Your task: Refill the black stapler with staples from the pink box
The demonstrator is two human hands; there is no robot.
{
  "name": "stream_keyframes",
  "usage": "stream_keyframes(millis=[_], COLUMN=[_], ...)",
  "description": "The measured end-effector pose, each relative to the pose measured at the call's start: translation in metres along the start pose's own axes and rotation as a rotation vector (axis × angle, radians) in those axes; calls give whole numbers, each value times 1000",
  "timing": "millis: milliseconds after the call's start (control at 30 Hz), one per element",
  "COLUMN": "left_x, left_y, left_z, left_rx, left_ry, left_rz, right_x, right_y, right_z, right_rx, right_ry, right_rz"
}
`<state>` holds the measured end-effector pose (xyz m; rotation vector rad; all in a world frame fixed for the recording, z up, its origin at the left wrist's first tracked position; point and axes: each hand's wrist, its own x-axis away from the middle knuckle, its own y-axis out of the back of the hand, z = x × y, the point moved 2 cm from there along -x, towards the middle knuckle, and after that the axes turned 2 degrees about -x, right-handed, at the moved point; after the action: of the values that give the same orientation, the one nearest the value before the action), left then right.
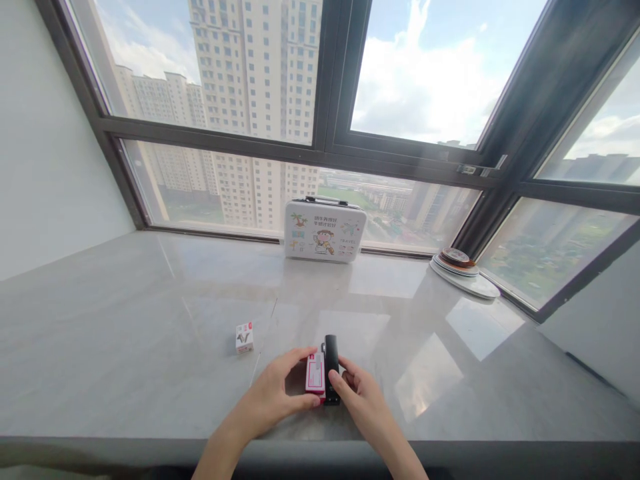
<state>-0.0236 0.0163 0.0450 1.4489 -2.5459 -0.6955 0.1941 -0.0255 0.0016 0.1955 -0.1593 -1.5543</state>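
A small pink-and-white box (315,374) lies on the grey marble sill (150,347), pressed against a black stapler (331,357). My left hand (274,395) curls round the box, thumb at its near end and fingers at its far end. My right hand (361,395) grips the near end of the stapler with thumb and bent fingers. Both hands sit close to the front edge of the sill.
A tiny white box (244,337) stands to the left of my hands. At the back, against the window, stands a white illustrated carry case (324,231). A stack of round plates (463,270) lies at the back right.
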Motion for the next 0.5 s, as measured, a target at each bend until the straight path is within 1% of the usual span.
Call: stream_keyframes(millis=[233,400,500], left_x=[-2,-5,-4], left_y=[-6,-12,-16], left_z=[3,3,6], left_rx=[-60,-78,-122], left_ry=[-13,-10,-42], left_rz=[-40,-54,-71], right_x=[0,0,1], right_y=[0,-1,2], right_z=[9,15,13], right_rx=[4,25,-10], right_ry=[14,31,-1], right_rz=[12,-10,-39])
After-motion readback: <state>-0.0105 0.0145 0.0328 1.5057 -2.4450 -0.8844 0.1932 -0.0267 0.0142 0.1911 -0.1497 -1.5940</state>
